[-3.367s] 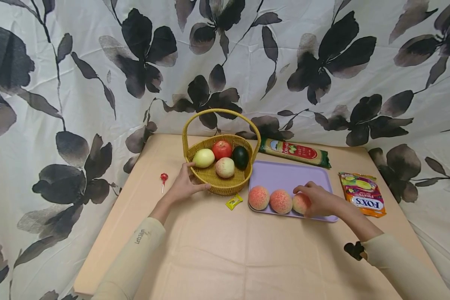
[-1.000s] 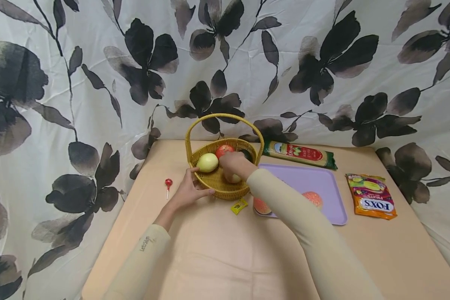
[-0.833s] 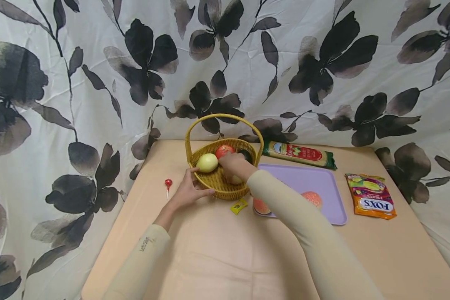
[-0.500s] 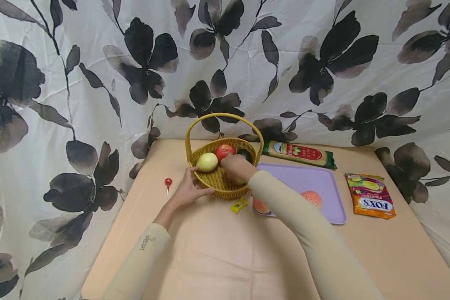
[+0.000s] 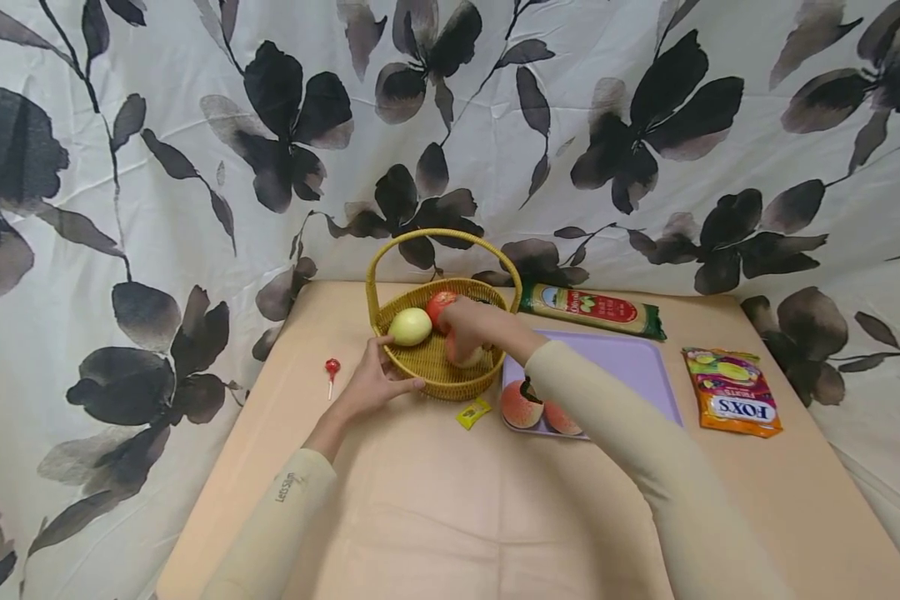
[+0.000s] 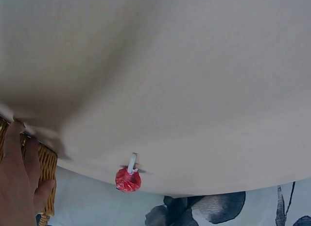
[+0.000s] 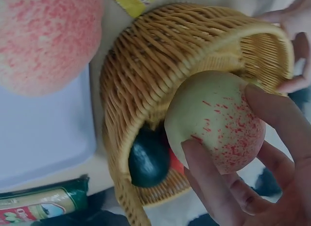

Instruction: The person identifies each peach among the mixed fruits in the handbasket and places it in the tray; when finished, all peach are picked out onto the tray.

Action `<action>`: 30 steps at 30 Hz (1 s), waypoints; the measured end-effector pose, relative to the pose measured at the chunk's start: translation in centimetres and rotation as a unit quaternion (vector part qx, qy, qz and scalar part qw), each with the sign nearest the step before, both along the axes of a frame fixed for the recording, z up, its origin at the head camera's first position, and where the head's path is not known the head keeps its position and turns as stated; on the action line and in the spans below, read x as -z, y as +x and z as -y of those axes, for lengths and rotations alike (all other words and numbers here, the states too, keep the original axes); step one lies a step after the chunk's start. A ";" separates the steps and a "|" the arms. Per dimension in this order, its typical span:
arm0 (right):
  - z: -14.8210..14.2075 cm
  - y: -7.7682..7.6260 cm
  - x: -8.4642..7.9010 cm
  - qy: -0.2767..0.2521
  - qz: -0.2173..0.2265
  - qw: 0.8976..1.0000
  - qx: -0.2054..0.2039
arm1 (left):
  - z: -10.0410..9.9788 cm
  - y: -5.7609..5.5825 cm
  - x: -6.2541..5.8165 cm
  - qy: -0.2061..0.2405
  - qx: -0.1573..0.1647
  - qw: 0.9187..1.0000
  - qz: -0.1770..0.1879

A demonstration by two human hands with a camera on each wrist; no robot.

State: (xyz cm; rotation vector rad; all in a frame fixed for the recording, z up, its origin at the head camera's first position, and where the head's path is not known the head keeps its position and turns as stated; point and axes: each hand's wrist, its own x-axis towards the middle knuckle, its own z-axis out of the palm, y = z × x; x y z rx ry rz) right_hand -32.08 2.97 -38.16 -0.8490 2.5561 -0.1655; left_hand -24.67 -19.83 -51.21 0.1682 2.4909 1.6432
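Note:
My right hand is over the yellow wicker basket and holds a pale peach with red specks between thumb and fingers, at the basket's opening. Inside the basket lie a yellow-green round fruit, a red fruit and a dark green, avocado-like fruit. My left hand grips the basket's near left side, thumb along the front and fingers at the rim. To the right, pink peaches sit on a purple tray, partly hidden by my right sleeve.
A yellow wrapped candy lies before the basket, and a red lollipop to its left. Behind the tray is a pasta packet; right of it, an orange Fox's candy bag. A floral cloth hangs behind the table.
My right hand moves from a pink peach on the tray into the basket, then rises slightly with the pale peach. My left hand stays on the basket.

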 end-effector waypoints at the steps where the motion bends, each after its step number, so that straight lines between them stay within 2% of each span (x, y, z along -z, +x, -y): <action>1: -0.3 0.2 -0.4 -0.005 0.000 1.000 0.000 | 0.0 0.0 0.0 -0.001 0.002 1.000 -0.001; 8: -3.0 2.5 -3.1 -0.034 -0.040 0.998 -0.035 | 0.1 -0.1 0.2 -0.005 0.001 1.000 -0.011; 13: -7.1 4.1 -4.2 -0.082 -0.054 0.994 -0.038 | 0.0 -0.1 0.3 -0.010 0.004 1.000 -0.014; 19: -13.8 5.6 -5.0 -0.104 -0.062 0.993 0.014 | 0.0 0.0 0.2 -0.022 0.003 1.000 -0.011; 23: -18.6 6.2 -5.1 -0.097 -0.057 0.991 0.072 | 0.2 -0.2 0.0 -0.017 0.005 1.000 -0.017; 25: -20.9 6.4 -4.8 -0.096 -0.043 0.989 0.104 | 0.3 -0.2 0.0 -0.012 0.009 1.000 -0.020; 26: -21.9 6.5 -4.6 -0.095 -0.038 0.988 0.119 | 0.1 -0.1 -0.5 -0.010 0.009 1.000 -0.015; 30: -25.6 7.2 -3.7 -0.086 -0.024 0.982 0.164 | -0.1 -0.1 -0.2 -0.003 0.011 1.000 -0.014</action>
